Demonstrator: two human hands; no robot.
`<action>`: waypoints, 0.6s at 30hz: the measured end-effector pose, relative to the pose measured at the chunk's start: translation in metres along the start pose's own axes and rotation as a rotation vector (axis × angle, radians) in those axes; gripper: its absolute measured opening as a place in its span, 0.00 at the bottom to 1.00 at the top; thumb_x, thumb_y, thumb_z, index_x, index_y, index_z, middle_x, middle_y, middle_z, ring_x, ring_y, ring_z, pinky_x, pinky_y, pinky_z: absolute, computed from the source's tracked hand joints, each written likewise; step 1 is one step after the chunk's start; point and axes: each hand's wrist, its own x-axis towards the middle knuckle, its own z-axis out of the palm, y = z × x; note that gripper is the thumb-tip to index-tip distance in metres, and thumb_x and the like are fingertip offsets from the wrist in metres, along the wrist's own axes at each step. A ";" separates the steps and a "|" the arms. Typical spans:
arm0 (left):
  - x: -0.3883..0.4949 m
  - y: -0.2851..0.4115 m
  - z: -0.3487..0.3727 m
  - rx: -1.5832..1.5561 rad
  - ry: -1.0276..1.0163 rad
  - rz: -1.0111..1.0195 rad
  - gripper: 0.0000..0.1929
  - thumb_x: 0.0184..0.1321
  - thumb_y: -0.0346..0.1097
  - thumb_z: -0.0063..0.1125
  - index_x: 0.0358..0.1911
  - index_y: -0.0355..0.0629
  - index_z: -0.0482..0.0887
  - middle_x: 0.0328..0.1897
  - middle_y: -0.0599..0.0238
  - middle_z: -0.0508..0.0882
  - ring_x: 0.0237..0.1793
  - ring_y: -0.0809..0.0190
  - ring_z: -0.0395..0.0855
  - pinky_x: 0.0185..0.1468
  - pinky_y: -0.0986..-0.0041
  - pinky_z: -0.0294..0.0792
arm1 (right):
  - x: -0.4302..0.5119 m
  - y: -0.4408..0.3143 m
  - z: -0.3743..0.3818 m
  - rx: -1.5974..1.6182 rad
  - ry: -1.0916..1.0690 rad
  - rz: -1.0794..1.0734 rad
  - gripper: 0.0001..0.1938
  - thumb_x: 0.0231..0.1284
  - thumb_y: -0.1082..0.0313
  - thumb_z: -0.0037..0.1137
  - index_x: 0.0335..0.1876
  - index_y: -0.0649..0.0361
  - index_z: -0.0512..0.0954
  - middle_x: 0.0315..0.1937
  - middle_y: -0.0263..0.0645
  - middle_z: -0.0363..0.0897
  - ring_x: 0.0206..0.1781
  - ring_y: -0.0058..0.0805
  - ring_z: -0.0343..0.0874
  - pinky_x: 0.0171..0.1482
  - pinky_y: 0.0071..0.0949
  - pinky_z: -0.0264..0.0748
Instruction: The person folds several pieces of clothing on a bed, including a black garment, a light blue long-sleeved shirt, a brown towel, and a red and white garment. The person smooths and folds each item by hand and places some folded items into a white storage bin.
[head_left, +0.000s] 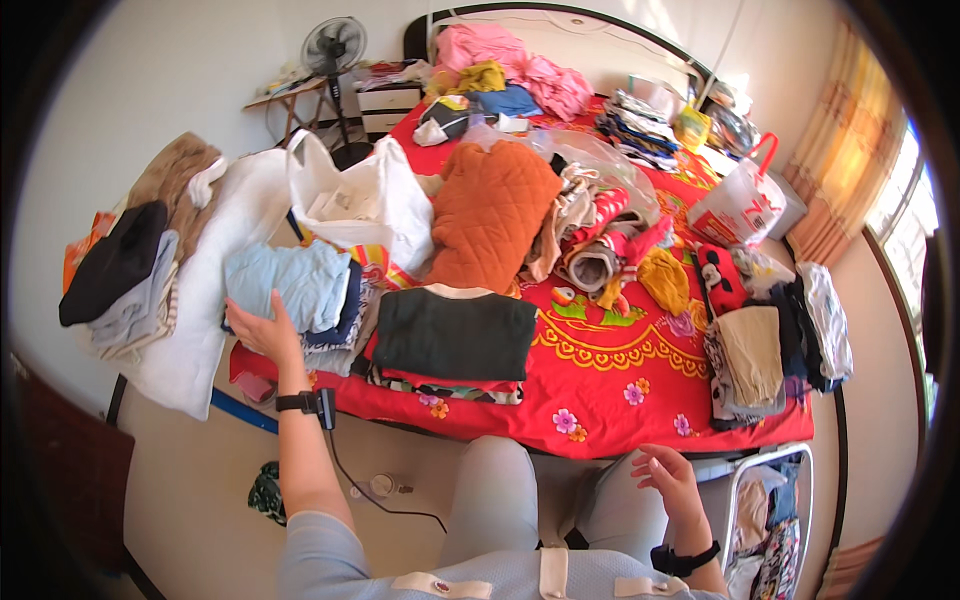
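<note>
My left hand (262, 328) lies against the front edge of a folded light blue garment (289, 281), fingers extended and thumb raised. That garment tops a stack with navy and patterned clothes (346, 319) under it. My right hand (667, 474) is over my right knee, holding nothing, with its fingers loosely bent. To the right of the blue stack, a folded dark green garment with a cream neckline (454, 334) rests on red and camouflage-patterned pieces. Behind it stands an orange quilted piece (491, 214).
A red floral bedspread (592, 390) covers the bed. Rolled clothes (596, 259) and a mustard cloth (664, 281) lie mid-bed. More folded clothes (750, 352) sit at right, near a white bag (739, 202). Left are a white plastic bag (405, 202) and clothes piled on white padding (195, 352).
</note>
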 end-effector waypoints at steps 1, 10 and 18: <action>0.002 0.011 -0.005 -0.017 -0.032 0.193 0.43 0.64 0.63 0.59 0.78 0.54 0.59 0.80 0.43 0.59 0.78 0.32 0.53 0.71 0.25 0.45 | -0.001 0.000 0.000 -0.005 0.006 0.004 0.18 0.74 0.63 0.55 0.62 0.63 0.76 0.47 0.40 0.84 0.46 0.29 0.85 0.45 0.27 0.81; 0.029 0.073 0.011 0.544 -0.970 0.023 0.42 0.61 0.78 0.43 0.78 0.76 0.58 0.87 0.60 0.47 0.84 0.36 0.36 0.68 0.16 0.36 | -0.014 0.014 -0.016 -0.017 0.064 0.049 0.19 0.72 0.63 0.59 0.63 0.64 0.78 0.48 0.41 0.85 0.48 0.29 0.85 0.49 0.27 0.81; 0.025 0.076 0.017 0.614 -1.074 0.028 0.43 0.60 0.79 0.44 0.78 0.75 0.58 0.87 0.60 0.45 0.84 0.38 0.35 0.68 0.16 0.36 | -0.011 0.041 -0.031 -0.077 0.104 0.028 0.19 0.69 0.62 0.62 0.61 0.62 0.79 0.45 0.39 0.86 0.46 0.28 0.85 0.47 0.26 0.81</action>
